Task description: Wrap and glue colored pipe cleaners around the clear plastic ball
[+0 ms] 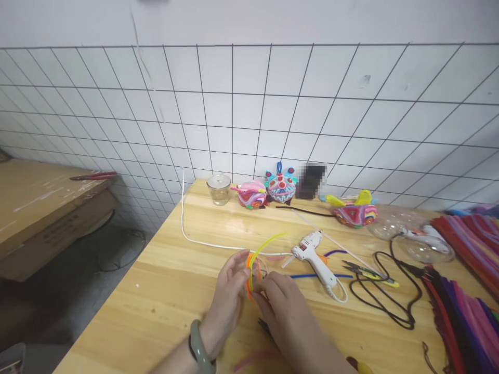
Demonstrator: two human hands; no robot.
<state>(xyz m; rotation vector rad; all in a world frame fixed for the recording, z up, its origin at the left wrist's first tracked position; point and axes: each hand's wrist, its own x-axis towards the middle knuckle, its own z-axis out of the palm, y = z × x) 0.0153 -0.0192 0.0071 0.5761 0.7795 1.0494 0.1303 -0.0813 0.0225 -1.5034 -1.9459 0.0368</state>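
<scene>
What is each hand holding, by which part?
Left hand: orange-rimmed clear plastic piece, by its edge. Right hand: thin yellow fuzzy strip, seemingly by its lower end.

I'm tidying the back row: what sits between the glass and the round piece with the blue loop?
In the head view, a pink striped craft piece sits between them.

Person's left hand point(232, 278): bare, fingers slender, partly overlapping in view. Left wrist: muted grey-green band point(201, 349), narrow, smooth, rounded at edges, slightly glossy, encircling wrist; darker strip along left side; markings too small to tell. Left forearm point(175, 361): bare up to near edge of view. Right hand point(283, 298): bare, knuckles rounded. Right wrist and forearm point(315, 343): likewise bare, outline smooth, slightly blurred.
</scene>
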